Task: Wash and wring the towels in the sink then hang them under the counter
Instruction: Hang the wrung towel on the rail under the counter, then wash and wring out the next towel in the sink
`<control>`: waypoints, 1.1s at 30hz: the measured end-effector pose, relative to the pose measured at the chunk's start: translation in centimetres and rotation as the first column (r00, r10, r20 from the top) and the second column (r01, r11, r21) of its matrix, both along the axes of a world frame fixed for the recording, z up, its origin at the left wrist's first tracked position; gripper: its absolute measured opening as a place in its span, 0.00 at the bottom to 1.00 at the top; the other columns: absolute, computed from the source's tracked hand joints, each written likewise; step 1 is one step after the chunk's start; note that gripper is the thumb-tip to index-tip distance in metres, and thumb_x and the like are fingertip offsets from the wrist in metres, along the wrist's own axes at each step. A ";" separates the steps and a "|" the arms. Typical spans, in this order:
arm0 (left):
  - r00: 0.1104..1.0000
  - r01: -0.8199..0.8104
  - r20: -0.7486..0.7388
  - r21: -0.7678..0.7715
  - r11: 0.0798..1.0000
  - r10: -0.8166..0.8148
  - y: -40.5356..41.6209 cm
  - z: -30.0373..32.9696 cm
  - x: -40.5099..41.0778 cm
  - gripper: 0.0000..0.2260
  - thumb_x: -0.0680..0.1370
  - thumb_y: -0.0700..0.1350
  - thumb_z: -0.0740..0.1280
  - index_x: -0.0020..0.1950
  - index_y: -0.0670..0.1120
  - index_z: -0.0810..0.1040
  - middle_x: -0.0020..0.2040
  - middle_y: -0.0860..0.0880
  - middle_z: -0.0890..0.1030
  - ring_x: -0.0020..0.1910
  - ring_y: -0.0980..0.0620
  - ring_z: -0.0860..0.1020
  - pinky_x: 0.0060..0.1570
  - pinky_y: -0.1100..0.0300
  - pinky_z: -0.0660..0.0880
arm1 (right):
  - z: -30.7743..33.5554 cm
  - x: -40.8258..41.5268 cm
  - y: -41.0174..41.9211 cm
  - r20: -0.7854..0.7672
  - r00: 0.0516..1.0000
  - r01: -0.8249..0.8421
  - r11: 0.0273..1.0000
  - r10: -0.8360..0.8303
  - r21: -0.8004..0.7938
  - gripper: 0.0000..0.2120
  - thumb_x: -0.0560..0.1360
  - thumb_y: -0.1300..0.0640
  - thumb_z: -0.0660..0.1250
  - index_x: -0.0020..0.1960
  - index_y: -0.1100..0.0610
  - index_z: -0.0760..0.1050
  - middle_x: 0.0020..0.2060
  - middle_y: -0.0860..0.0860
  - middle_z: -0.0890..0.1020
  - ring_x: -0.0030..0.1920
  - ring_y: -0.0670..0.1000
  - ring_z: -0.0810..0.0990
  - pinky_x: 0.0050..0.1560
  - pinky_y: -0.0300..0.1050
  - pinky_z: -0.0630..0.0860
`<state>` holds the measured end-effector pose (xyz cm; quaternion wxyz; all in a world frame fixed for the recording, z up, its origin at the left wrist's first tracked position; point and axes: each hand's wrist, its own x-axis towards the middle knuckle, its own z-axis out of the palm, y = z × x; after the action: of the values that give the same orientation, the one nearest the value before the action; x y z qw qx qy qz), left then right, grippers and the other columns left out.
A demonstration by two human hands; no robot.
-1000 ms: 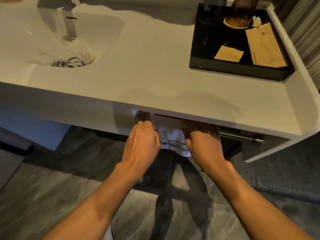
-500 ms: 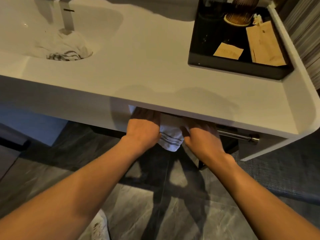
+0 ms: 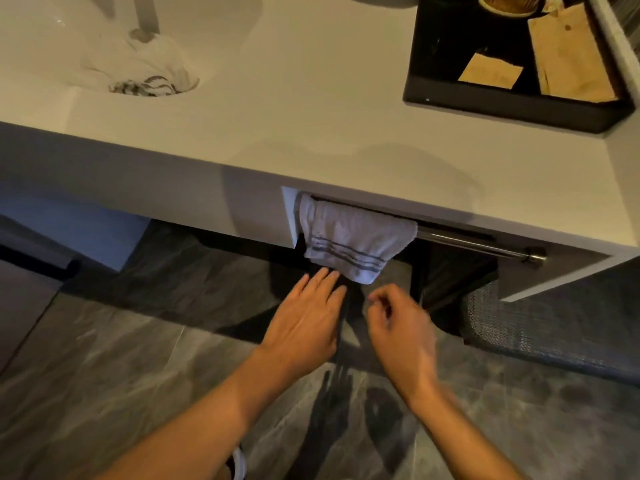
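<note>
So we've got one striped towel (image 3: 353, 242) draped over the metal rail (image 3: 474, 241) tucked under the counter (image 3: 311, 133), bunched toward the rail's left end, right next to the white panel there. Its grey stripes run across the lower part and one corner hangs lowest, pointing down at the floor (image 3: 104, 375).

Our left hand (image 3: 304, 320) is just below the towel, palm down, fingers straight and a bit spread, not gripping anything. Fingertips sit really close to the towel's bottom edge, but we can't honestly tell if they're touching it. Our right hand (image 3: 401, 327) is below the towel too, slightly to the right of that hanging corner, fingers loosely curled in with nothing held. It's a bit blurry, so finer detail on the fingers is a no-go.

Second towel (image 3: 138, 69) sits up above and left of the hung one, crumpled in the sink (image 3: 225, 36) under the faucet (image 3: 147, 12), dark stripes showing at its front edge.

Up and right of the hung towel, a black tray (image 3: 502, 105) rests on the counter with a couple of brown paper packets (image 3: 571, 60) lying in it. Below the rail's right end, some woven mesh thing (image 3: 536, 327) stands on the floor.
</note>
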<state>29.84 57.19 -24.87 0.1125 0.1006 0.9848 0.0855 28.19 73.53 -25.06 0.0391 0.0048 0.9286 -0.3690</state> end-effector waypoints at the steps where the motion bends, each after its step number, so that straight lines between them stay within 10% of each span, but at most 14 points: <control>1: 0.990 -0.038 0.137 0.015 0.999 0.036 0.2 -0.3 0.9 0.25 0.75 0.45 0.57 0.73 0.44 0.71 0.75 0.43 0.69 0.77 0.43 0.64 0.75 0.48 0.61 | -0.8 1.5 -0.4 0.218 0.975 0.051 0.996 -0.035 -0.071 0.07 0.76 0.59 0.67 0.42 0.48 0.79 0.38 0.49 0.84 0.40 0.51 0.82 0.43 0.49 0.78; 5: 0.929 -0.123 0.366 0.180 0.976 0.049 -1.2 1.2 6.1 0.18 0.76 0.47 0.60 0.62 0.51 0.80 0.61 0.50 0.81 0.61 0.49 0.78 0.61 0.57 0.72 | 0.7 8.0 -1.9 0.543 0.838 0.037 0.990 0.044 -0.136 0.13 0.77 0.63 0.67 0.40 0.47 0.79 0.40 0.50 0.86 0.38 0.45 0.82 0.37 0.28 0.75; 8: 0.902 -0.175 0.426 0.219 0.960 0.068 -4.4 4.7 8.3 0.14 0.77 0.48 0.61 0.59 0.54 0.81 0.57 0.53 0.82 0.55 0.54 0.80 0.57 0.59 0.76 | 5.5 9.8 -3.9 0.574 0.808 -0.042 0.983 0.137 -0.176 0.15 0.76 0.65 0.66 0.39 0.47 0.80 0.39 0.49 0.86 0.38 0.45 0.82 0.43 0.39 0.81; 21: 0.984 -0.164 0.091 0.111 0.980 0.155 -29.3 32.3 -2.3 0.11 0.80 0.45 0.61 0.59 0.48 0.79 0.58 0.47 0.80 0.54 0.45 0.78 0.50 0.52 0.75 | 34.3 -8.1 -26.6 -0.048 0.966 -0.256 0.963 0.253 -0.085 0.10 0.76 0.59 0.62 0.54 0.51 0.79 0.40 0.51 0.83 0.42 0.54 0.81 0.44 0.49 0.78; 33: 0.884 -0.467 0.119 0.221 0.856 0.451 -45.5 32.8 -9.0 0.12 0.79 0.45 0.60 0.57 0.50 0.82 0.59 0.49 0.82 0.52 0.48 0.80 0.52 0.53 0.78 | 33.0 -17.3 -38.0 0.029 0.959 -0.285 0.948 0.283 0.142 0.09 0.77 0.55 0.62 0.55 0.53 0.78 0.45 0.51 0.82 0.40 0.50 0.79 0.37 0.43 0.73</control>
<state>20.82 11.71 7.91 0.1067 -0.1268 0.9583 0.2329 10.93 35.57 7.93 0.0950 -0.1246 0.9437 -0.2914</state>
